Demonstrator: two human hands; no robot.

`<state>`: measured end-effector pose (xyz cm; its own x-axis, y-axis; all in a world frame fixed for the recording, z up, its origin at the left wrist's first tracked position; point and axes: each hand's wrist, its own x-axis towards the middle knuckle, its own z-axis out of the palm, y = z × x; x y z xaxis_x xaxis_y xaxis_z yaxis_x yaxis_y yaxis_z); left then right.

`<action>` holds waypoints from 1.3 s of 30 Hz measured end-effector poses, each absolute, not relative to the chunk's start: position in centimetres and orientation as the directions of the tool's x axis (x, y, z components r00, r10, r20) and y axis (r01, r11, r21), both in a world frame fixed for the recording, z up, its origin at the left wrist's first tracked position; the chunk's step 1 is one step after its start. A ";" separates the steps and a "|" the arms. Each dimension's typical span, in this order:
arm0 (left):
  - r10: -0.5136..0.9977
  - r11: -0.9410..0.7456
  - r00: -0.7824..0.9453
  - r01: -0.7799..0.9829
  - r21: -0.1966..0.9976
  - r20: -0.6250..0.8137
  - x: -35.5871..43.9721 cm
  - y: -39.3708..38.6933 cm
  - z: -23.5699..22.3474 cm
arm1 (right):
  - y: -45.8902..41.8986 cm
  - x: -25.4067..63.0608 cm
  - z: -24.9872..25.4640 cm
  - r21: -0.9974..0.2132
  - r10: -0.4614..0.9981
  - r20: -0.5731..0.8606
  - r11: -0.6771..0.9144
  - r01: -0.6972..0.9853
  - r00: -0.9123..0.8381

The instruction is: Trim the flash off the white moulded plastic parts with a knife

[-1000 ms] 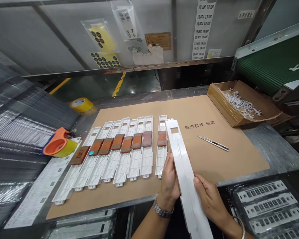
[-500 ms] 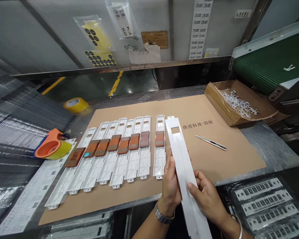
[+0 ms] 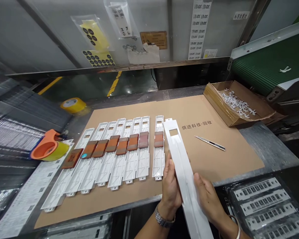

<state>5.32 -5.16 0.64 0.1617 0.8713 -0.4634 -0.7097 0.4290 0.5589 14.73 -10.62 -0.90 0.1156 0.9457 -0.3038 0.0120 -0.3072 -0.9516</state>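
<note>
A long white plastic strip (image 3: 181,166) with a square cut-out near its far end lies slanted between my hands, its far tip over the brown cardboard sheet (image 3: 214,159). My left hand (image 3: 169,186) grips its left edge and wears a metal watch. My right hand (image 3: 208,199) holds its right edge lower down. Just left of the strip, several white plastic trays (image 3: 129,156) lie side by side on the cardboard, each bearing a brown block (image 3: 134,142).
A slim knife (image 3: 209,143) lies on the cardboard to the right. A cardboard box of small white scraps (image 3: 235,103) stands at the back right beside a green conveyor (image 3: 266,69). An orange tape dispenser (image 3: 48,150) and a yellow tape roll (image 3: 73,105) sit left. Label sheets (image 3: 266,202) lie lower right.
The strip has stayed between my hands with only small shifts. My right hand slid slightly along its right edge. The view drifted a little to the right.
</note>
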 end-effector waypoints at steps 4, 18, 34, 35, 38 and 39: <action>0.890 0.416 0.192 -0.713 0.564 -0.414 5.1 -5.0 0.7 | -10.9 15.0 -0.5 -0.950 0.949 -0.313 -0.313 -0.012 0.025; 0.879 0.451 0.216 -0.667 0.593 -0.426 6.2 -4.6 -0.9 | -12.7 14.5 -1.3 -0.961 1.000 -0.009 -0.011 0.275 0.009; 0.857 0.423 0.155 -0.757 0.498 -0.492 6.1 -4.0 -0.7 | -12.3 15.9 -0.3 -0.987 0.995 -0.061 -0.049 0.156 -0.072; 0.857 0.421 0.150 -0.757 0.500 -0.493 6.1 -4.0 -0.7 | -12.4 15.9 -0.4 -0.987 0.996 -0.063 -0.052 0.151 -0.071; 0.854 0.442 0.180 -0.746 0.498 -0.489 6.1 -4.1 -0.7 | -12.4 16.2 -0.6 -0.987 0.998 -0.054 -0.049 0.155 -0.032; 0.853 0.454 0.200 -0.739 0.498 -0.482 6.1 -4.3 -0.7 | -12.3 16.4 -0.6 -0.986 0.999 -0.043 -0.043 0.159 0.000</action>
